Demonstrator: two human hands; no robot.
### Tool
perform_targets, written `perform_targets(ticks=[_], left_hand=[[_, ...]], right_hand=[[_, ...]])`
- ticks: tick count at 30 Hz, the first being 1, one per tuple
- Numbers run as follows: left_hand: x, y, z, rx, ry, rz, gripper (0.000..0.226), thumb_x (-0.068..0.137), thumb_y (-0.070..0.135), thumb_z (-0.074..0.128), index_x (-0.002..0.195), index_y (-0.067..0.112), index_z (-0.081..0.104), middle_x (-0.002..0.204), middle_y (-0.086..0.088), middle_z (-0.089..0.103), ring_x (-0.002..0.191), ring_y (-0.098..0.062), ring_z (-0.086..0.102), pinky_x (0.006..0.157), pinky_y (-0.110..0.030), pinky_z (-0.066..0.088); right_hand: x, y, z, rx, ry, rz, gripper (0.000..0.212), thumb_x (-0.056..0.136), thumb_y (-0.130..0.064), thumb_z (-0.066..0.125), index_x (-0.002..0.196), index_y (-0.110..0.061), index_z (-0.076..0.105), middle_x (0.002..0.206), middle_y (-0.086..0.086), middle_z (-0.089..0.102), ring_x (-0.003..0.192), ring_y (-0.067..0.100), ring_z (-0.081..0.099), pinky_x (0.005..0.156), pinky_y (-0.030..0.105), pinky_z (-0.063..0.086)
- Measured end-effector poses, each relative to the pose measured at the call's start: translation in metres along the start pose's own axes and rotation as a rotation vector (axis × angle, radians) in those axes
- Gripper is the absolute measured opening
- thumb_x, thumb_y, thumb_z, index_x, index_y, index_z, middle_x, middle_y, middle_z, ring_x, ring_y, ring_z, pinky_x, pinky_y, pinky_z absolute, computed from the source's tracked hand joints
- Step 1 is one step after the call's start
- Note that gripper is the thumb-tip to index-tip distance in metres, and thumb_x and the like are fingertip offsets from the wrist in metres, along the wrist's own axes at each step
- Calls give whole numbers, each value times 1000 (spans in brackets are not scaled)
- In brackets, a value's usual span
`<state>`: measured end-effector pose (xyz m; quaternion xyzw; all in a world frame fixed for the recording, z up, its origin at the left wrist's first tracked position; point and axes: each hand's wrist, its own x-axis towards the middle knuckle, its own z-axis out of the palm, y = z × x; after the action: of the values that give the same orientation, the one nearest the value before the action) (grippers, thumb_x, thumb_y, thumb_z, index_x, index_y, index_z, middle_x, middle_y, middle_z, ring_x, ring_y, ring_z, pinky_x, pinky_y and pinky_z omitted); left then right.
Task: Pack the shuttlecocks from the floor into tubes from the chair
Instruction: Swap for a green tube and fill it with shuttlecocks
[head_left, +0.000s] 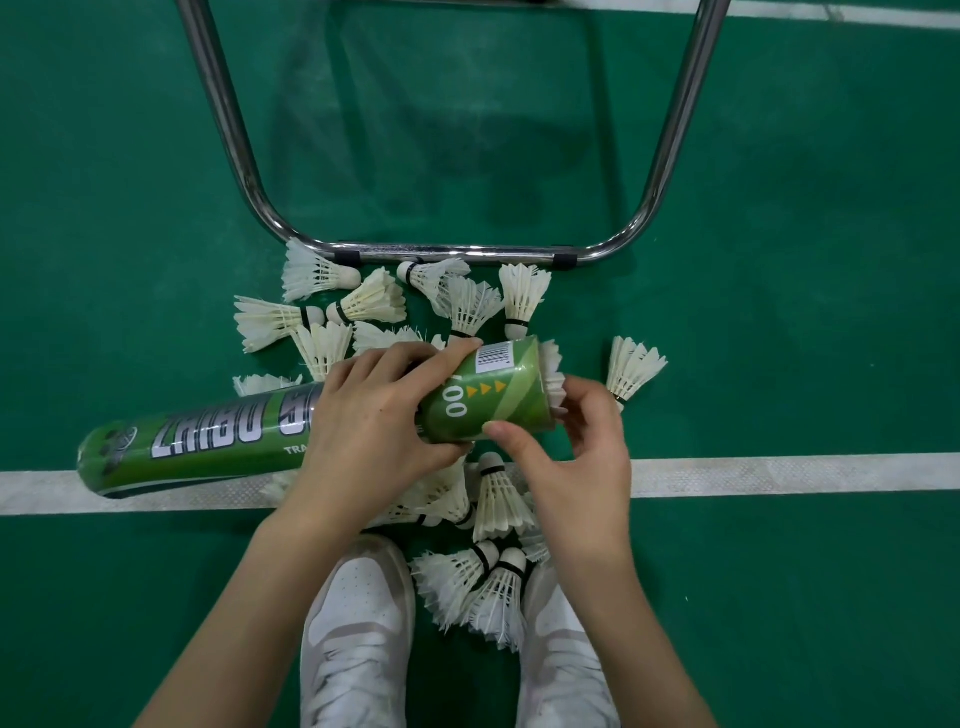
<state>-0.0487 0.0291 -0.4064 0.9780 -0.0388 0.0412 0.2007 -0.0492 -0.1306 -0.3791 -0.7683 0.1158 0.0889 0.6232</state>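
Feeding a shuttlecock (554, 376) into the open right-hand mouth of the green tube (291, 431), feather skirt still showing at the rim. Tube held nearly level above the white court line (779, 475), probably to keep the mouth within easy reach. Left hand (374, 421) wrapped round the tube's middle, steadying it; right hand (566, 441) curled at the mouth, thumb on the tube's edge, fingers apparently nudging the shuttlecock inward. Loose shuttlecocks (363, 304) scattered on the green floor (779, 260) between the chrome chair frame (457, 254) and the white sneakers (353, 623), one lone shuttlecock (634, 366) lying off to the right. Many still unpacked.
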Motion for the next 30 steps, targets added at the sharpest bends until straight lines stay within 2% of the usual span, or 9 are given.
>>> perform_targets(ticks=[3, 5, 7, 11, 14, 18, 25, 28, 30], left_hand=[[-1, 1, 1, 13, -1, 8, 84, 59, 43, 79, 135, 33, 44, 111, 0, 61, 97, -26, 57, 84, -39, 40], [-2, 1, 0, 14, 2, 18, 82, 59, 45, 75, 134, 33, 45, 110, 0, 61, 96, -26, 57, 83, -38, 40], [-3, 2, 0, 8, -7, 24, 81, 58, 44, 73, 134, 34, 46, 110, 1, 60, 96, -25, 57, 83, -37, 38], [-4, 4, 0, 32, 12, 28, 79, 58, 46, 67, 134, 35, 46, 109, 2, 60, 96, -24, 56, 84, -36, 37], [-4, 4, -2, 25, 11, 28, 78, 59, 47, 66, 134, 34, 46, 109, 1, 61, 97, -25, 56, 85, -37, 38], [-6, 5, -3, 31, 9, 24, 77, 59, 48, 66, 133, 33, 48, 108, 0, 61, 96, -26, 57, 84, -39, 39], [-7, 5, 4, 42, 0, 27, 84, 54, 42, 83, 131, 31, 51, 109, -2, 62, 95, -29, 58, 84, -41, 41], [-6, 3, 6, 16, -24, 12, 80, 58, 48, 73, 132, 32, 50, 109, -1, 62, 96, -28, 58, 84, -40, 40], [-5, 0, 8, -6, -54, -5, 83, 58, 45, 80, 133, 32, 48, 111, -1, 61, 98, -28, 57, 85, -40, 38]], right_hand=[[2, -1, -1, 21, 22, 5, 39, 69, -10, 79, 83, -33, 52, 83, -13, 60, 77, -7, 56, 71, 9, 44], [6, -2, -6, 85, -56, 8, 37, 70, -3, 77, 85, -27, 54, 74, -11, 62, 69, -6, 58, 65, 8, 45], [11, -3, -11, 128, -194, 11, 31, 73, 1, 73, 86, -22, 57, 71, -10, 67, 69, -4, 62, 64, 10, 47], [16, -3, -17, 168, -388, 18, 24, 82, 3, 63, 95, -18, 63, 82, -11, 72, 82, 1, 66, 72, 13, 50], [15, 0, -16, 183, -396, 4, 23, 84, -1, 62, 99, -18, 64, 97, 1, 71, 90, 8, 66, 79, 18, 51], [15, 4, -17, 160, -409, -10, 22, 84, -5, 63, 101, -19, 65, 103, 5, 69, 95, 10, 65, 85, 23, 51], [19, 4, -23, 169, -550, 51, 41, 89, 3, 54, 126, -10, 46, 109, -2, 66, 98, 6, 64, 81, 17, 50], [22, 6, -28, 114, -535, 28, 36, 88, -8, 60, 120, -20, 51, 109, -3, 66, 101, 7, 64, 82, 18, 50], [25, 7, -32, 126, -480, 24, 31, 85, -16, 63, 114, -24, 54, 107, 0, 68, 100, 9, 64, 81, 19, 50]])
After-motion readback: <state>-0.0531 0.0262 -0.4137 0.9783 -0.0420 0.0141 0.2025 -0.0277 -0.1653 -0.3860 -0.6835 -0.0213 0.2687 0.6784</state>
